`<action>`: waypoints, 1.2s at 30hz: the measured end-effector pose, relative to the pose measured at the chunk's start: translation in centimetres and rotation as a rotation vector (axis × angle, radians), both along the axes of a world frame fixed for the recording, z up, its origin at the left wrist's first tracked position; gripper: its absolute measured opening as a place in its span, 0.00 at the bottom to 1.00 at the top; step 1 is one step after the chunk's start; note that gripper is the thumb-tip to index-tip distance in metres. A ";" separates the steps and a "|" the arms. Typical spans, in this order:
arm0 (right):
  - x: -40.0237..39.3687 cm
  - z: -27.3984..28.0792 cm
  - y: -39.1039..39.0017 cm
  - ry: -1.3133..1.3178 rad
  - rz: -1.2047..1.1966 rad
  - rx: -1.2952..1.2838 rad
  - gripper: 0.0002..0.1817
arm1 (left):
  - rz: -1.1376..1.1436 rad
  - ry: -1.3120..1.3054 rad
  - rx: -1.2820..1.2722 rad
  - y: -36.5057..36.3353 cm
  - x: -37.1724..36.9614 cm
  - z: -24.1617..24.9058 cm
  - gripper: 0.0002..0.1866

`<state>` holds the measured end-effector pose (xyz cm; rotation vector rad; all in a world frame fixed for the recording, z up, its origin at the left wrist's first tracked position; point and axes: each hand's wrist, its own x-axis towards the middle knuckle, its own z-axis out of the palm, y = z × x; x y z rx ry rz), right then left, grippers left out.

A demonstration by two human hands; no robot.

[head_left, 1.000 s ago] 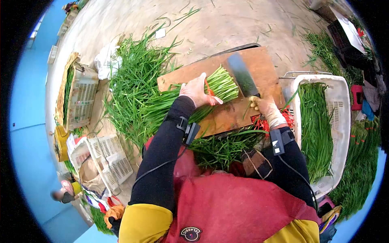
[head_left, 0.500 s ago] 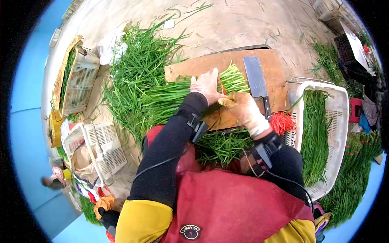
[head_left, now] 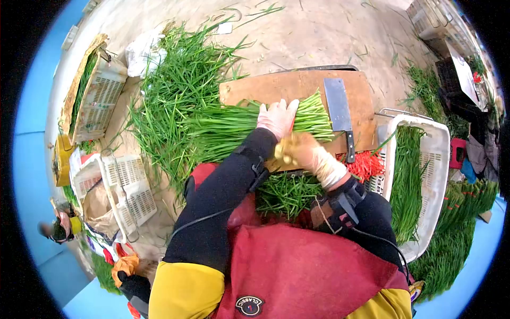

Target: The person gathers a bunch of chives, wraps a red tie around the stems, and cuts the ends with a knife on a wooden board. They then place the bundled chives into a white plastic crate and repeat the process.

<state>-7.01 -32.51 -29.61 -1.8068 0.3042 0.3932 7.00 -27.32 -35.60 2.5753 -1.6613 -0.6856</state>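
Observation:
A thick bunch of green chives (head_left: 223, 127) lies across a brown wooden board (head_left: 255, 91), its pale cut ends to the right. My left hand (head_left: 277, 118), in a pale glove, is wrapped over the bunch near those ends, with a bit of red tie at its fingers. Just below the bunch, my right hand (head_left: 304, 154) has its yellow-tipped glove fingers curled closed and somewhat blurred; whatever is inside them is hidden. A cleaver (head_left: 336, 103) with a black handle rests on the board to the right of the bunch. Red ties (head_left: 366, 166) are heaped by the board's lower right corner.
Loose chives (head_left: 170, 101) spread over the floor to the left. On the right stands a white basket (head_left: 440, 159) of chives. More chives lie under the board's near edge. Two crates, an upper one (head_left: 101, 109) and a lower one (head_left: 133, 191), stand at left.
My right hand has moved down and left, away from the red tie on the bunch, and its fingers have curled in. My left hand stays on the bunch. The view has shifted slightly.

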 end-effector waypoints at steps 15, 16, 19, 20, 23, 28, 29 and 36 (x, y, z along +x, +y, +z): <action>-5.2 -4.3 -5.6 -0.262 0.193 -0.855 0.12 | 0.030 0.108 -0.113 1.4 -0.4 4.2 0.57; -5.6 -4.8 -4.4 -0.351 0.115 -0.890 0.13 | 0.040 0.132 -0.102 1.2 -0.3 4.3 0.59; -3.4 -2.9 -0.8 0.203 -0.312 -0.723 0.19 | 0.053 0.158 -0.161 1.5 -0.3 3.9 0.60; -3.0 -3.8 -0.8 0.238 -0.326 -0.824 0.20 | 0.054 0.155 -0.160 1.5 -0.2 3.9 0.60; -3.0 -3.6 -0.9 0.144 -0.387 -0.772 0.19 | 0.014 0.173 -0.145 1.6 0.0 4.4 0.62; -3.4 -4.4 -0.1 0.111 -0.514 -0.706 0.19 | 0.017 0.189 -0.033 1.2 0.0 4.7 0.63; -3.4 -4.5 0.1 0.069 -0.534 -0.710 0.19 | 0.018 0.191 -0.032 1.2 0.0 4.7 0.63; -3.6 -11.9 1.5 -0.066 -0.981 -0.368 0.15 | 0.073 0.130 -0.047 1.3 -0.8 4.4 0.58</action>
